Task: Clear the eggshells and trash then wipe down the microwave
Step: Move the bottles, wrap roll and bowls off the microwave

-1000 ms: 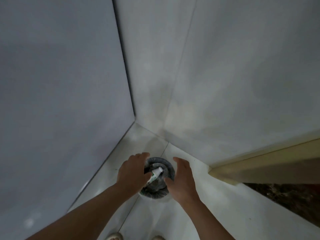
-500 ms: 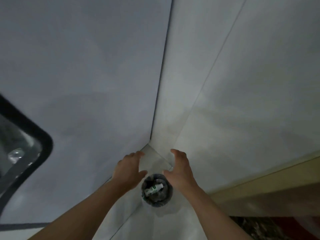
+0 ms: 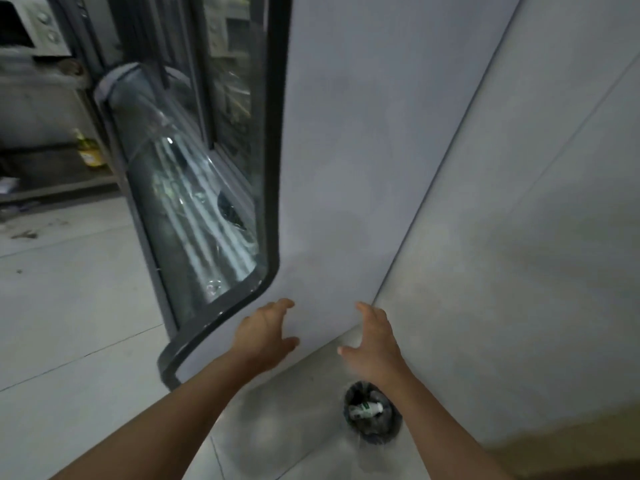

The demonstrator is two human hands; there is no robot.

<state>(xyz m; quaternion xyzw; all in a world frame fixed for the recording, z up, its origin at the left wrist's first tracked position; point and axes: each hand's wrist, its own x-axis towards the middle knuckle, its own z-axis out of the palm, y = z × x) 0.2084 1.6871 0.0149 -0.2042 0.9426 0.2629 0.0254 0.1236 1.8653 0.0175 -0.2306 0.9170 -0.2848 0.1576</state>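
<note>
A small round trash bin (image 3: 372, 415) with a dark liner stands on the floor in the corner. A white and green wrapper (image 3: 364, 409) lies inside it. My left hand (image 3: 265, 337) is raised in front of the grey wall, fingers spread, holding nothing. My right hand (image 3: 372, 344) hovers beside it, also spread and empty; its forearm crosses the bin's right rim. At the top left, blurred, a pale appliance with knobs (image 3: 31, 26) sits on a counter; I cannot tell if it is the microwave.
A glass door with a dark frame (image 3: 214, 188) stands open to the left of my hands. Beyond it lies a tiled floor (image 3: 62, 289) with scattered bits. A yellow bottle (image 3: 88, 150) stands under the counter.
Both hands have risen away from the bin with nothing in them. My view has swung left and up, so the glass door and the room beyond came into sight.
</note>
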